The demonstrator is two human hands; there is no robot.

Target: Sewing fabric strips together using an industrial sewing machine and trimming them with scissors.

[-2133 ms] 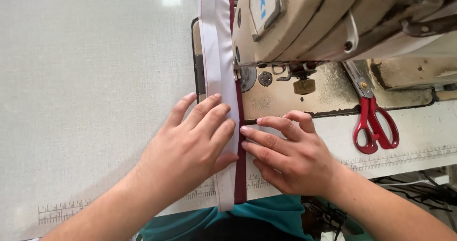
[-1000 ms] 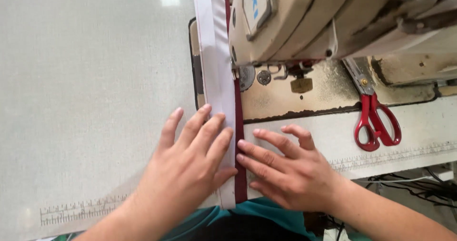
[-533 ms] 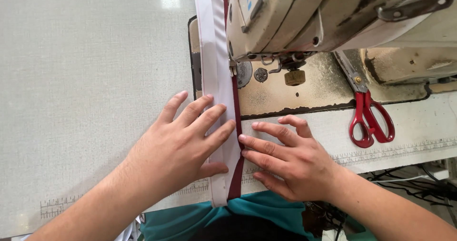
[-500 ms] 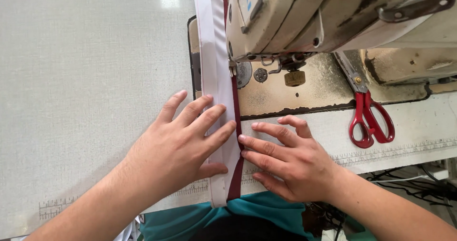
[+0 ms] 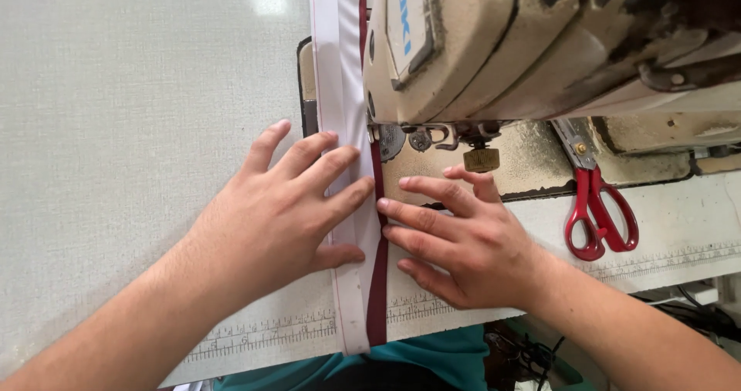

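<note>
Two hands: both lie flat and spread on the work, neither curled around anything.
Left hand (image 5: 282, 206): palm down, fingers splayed, fingertips pressing the white fabric strip (image 5: 340, 128); the thumb rests on the strip nearer the table's front edge.
Right hand (image 5: 463, 240): palm down, fingers pointing left, fingertips touching the dark red strip (image 5: 378, 275) from its right side.
White fabric strip: runs in a long straight band from the front edge of the table up past the machine's head and out of the top of the view.
Dark red strip: a narrow band lying along the white strip's right edge, touching it, passing between the two hands and under the presser area.
Sewing machine (image 5: 525, 44): worn, cream-coloured industrial head filling the upper right; its presser foot and needle parts sit just beyond the right hand's fingertips.
Scissors (image 5: 598, 213): red-handled, lying shut on the machine bed to the right of the right hand, apart from it.
Table (image 5: 131, 113): pale textured top with a printed ruler scale along the front edge.
Teal garment (image 5: 432, 360): visible below the table's edge, close to the person's body.
</note>
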